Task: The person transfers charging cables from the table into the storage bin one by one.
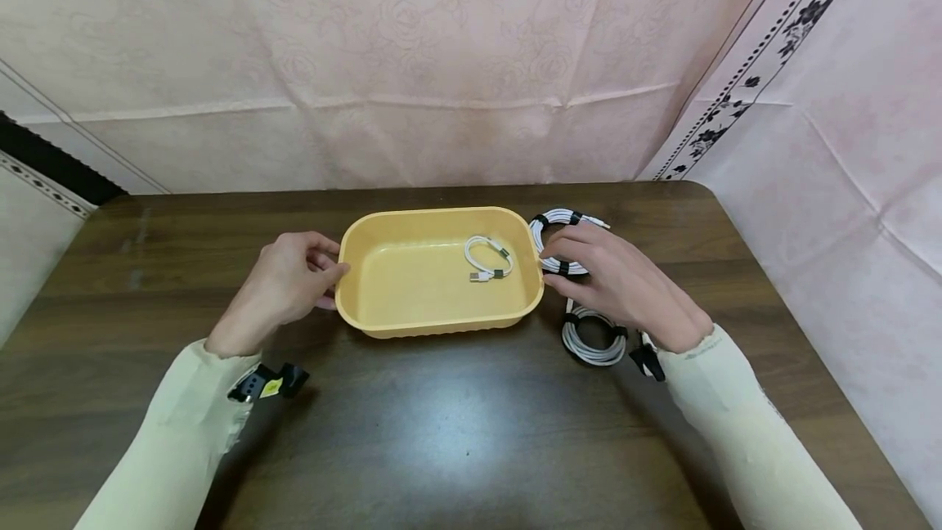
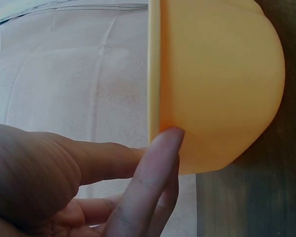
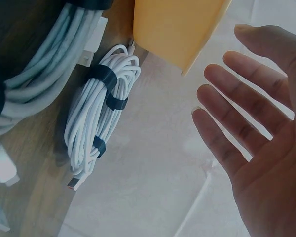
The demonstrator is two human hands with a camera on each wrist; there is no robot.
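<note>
A shallow yellow plastic bin [image 1: 412, 330] stands on the table, with one small coiled white USB cable [image 1: 474, 242] lying inside it. My left hand [image 1: 294, 280] pinches the bin's left rim; in the left wrist view, a finger [image 2: 160, 153] lies against the outer wall. At the bin's right end is my right hand [image 1: 618, 276], its fingers extended and slightly spread. The right wrist view shows its fingertips apart from the bin [image 3: 175, 29]. Under and behind that hand lie a large coiled white cable [image 3: 89, 123] with black straps and a greyish coiled cable [image 1: 592, 354].
Another white plug [image 3: 2, 165] shows on the wooden table [image 1: 441, 432] near the right wrist. A pale floral cloth [image 1: 405, 64] hangs behind the table's far edge and continues along the right side.
</note>
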